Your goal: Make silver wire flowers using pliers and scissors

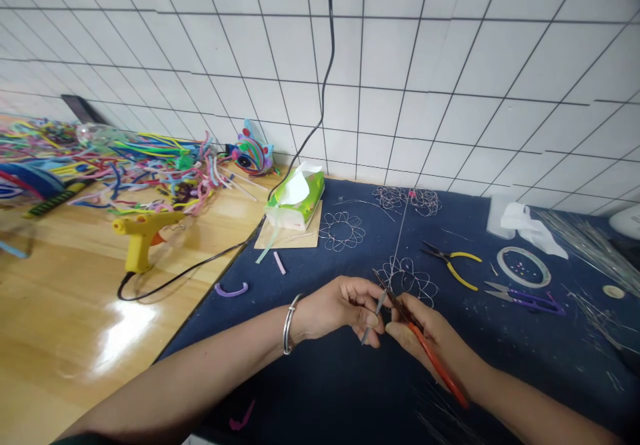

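Right hand (pixel 443 333) grips red-handled pliers (pixel 434 357), jaws near thin wire (pixel 402 232); left hand (pixel 345 308), fingers pinching narrow grey strip (pixel 381 302). Wire flower (pixel 411 276) just beyond, on dark-blue surface (pixel 295 268).

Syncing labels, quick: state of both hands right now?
Left hand: closed, fingers pinching a thin grey strip.
Right hand: closed, holding the orange pliers.

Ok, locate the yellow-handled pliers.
In the head view, right of centre, the yellow-handled pliers lie beyond the right hand, left of the purple-handled scissors.
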The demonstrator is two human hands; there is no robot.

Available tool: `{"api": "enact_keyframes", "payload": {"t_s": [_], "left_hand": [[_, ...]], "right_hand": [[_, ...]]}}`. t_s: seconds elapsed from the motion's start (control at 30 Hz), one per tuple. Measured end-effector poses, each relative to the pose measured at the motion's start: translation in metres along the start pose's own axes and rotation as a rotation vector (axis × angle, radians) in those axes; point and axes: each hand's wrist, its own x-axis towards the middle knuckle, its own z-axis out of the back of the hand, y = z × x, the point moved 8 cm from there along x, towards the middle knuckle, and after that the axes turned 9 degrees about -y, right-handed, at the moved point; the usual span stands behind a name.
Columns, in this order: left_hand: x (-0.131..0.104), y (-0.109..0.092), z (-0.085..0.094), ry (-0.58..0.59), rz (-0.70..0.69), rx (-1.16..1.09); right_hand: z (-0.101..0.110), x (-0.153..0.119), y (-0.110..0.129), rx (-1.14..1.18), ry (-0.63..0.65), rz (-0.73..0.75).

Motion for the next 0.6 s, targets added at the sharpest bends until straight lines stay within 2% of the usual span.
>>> {"api": "enact_keyframes", "payload": {"t_s": [0.4, 0.53, 0.6], "left_hand": [[-0.0001, 0.0008, -0.0012, -0.033, 0.036, -0.038], [-0.0009, 0.0023, -0.0039, 0.068, 0.077, -0.014], [-0.0019, 0.0039, -0.0039, 0.137, 0.112, 0.022]], "right_hand": [[0.0032, 0.0046, -0.0050, 0.083, -0.008, -0.014], [-0.0013, 0.0017, -0.0017, 0.138, 0.104, -0.069], [0.0046, 0.0011, 0.0023, 0.061, 0.113, -0.058]]}}
